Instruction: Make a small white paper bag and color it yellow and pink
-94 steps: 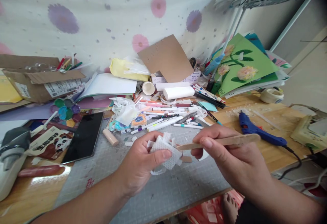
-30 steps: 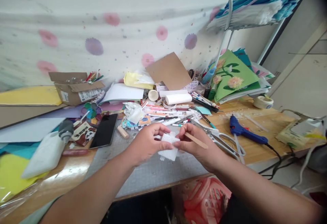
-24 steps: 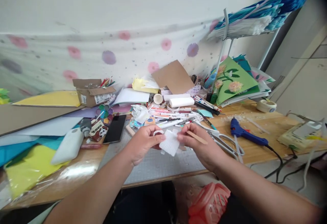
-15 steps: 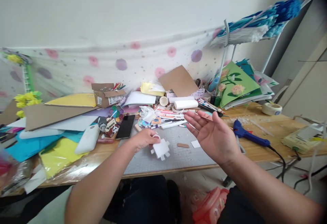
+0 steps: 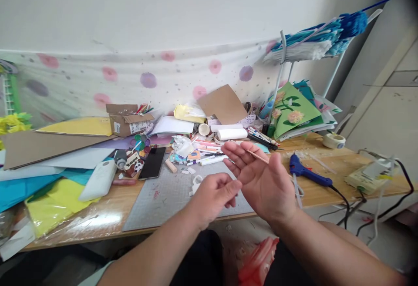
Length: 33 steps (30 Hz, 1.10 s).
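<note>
Watching through the head camera, I find the thin wooden stick [image 5: 256, 155] above the right side of the grey mat [image 5: 146, 205], lying across the right hand [image 5: 261, 179]. That hand is turned palm up over the mat, its grip apart, with fingers extended and thumb standing off; I cannot tell what pins the stick there. The left hand [image 5: 217, 196] hangs over the mat's near part, thumb tip just beside the right palm. Its grip is drawn together, and I cannot tell whether anything is pinched inside. A white piece [image 5: 196, 182] lies on the mat, partly hidden by the left hand. I see a peach-coloured cylinder [image 5: 170, 166] toward the mat's back left, a dark phone [image 5: 153, 163] at its left corner, and many markers [image 5: 212, 160] along its back. Left of the mat, a white bottle [image 5: 99, 181] and a yellow sheet [image 5: 58, 203] lie on the table [image 5: 106, 216]. Well behind the mat stands a brown board [image 5: 224, 105]; to its right rests a blue glue gun [image 5: 308, 172].
</note>
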Available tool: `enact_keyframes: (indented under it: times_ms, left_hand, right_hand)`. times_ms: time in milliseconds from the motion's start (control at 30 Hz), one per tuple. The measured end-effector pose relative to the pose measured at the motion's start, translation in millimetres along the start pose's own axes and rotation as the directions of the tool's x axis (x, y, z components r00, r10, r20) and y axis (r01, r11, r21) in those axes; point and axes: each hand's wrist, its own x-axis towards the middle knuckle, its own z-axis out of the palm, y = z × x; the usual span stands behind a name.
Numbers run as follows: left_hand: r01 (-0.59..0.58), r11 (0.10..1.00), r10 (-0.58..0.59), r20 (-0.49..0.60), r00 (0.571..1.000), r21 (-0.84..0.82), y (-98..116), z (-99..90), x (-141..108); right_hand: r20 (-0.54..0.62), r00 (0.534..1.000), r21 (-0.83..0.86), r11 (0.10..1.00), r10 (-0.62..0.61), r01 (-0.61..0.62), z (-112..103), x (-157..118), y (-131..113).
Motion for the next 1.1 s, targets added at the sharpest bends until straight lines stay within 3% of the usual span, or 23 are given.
enact_keyframes:
  times_ms: [67, 133, 667, 1100]
  left_hand:
    - [-0.007, 0.996, 0.006, -0.018, 1.0, -0.091, -0.3, 18.4, -3.8]
    - [0.001, 0.987, -0.008, -0.039, 0.999, -0.159, -2.4, 25.1, -4.6]
    - [0.152, 0.925, -0.157, 0.014, 0.988, -0.348, 3.8, 11.9, -20.1]
    - [0.155, 0.884, -0.145, 0.057, 0.988, -0.44, 3.2, 16.2, -21.8]
  right_hand:
    - [0.022, 1.0, -0.035, 0.999, -0.021, 0.022, 4.0, -4.0, 4.1]
    - [0.018, 1.0, -0.048, 0.999, -0.019, 0.02, 6.2, -7.1, 7.2]
    - [-0.077, 0.988, 0.129, 0.984, 0.137, -0.126, 4.0, -2.6, 9.3]
    - [-0.063, 0.987, 0.107, 0.984, 0.148, -0.14, 0.4, -5.5, 0.6]
